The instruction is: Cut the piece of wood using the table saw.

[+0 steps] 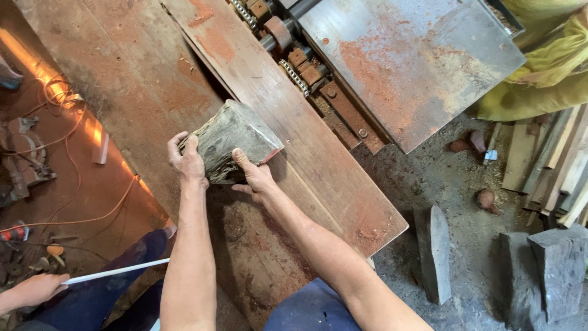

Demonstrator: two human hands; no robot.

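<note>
Wide plank bench, red sawdust all over it, slopes across the view. Steel machine table upper right, with a chain and rollers along its near edge. Grey wood blocks stand on the dirt floor at right. On the bench sits the log chunk, rough bark, a cut end facing right. Left hand clamps its left end, fingers curled over the top. Right hand grips the near side, thumb pressed up against the bark. Both hands are closed tight on the chunk. Judgement: keep both grips low and firm, keep the chunk flat on the plank, and keep fingers off the cut end and away from the chain side. Another person's hand at bottom left holds a white strip.
</note>
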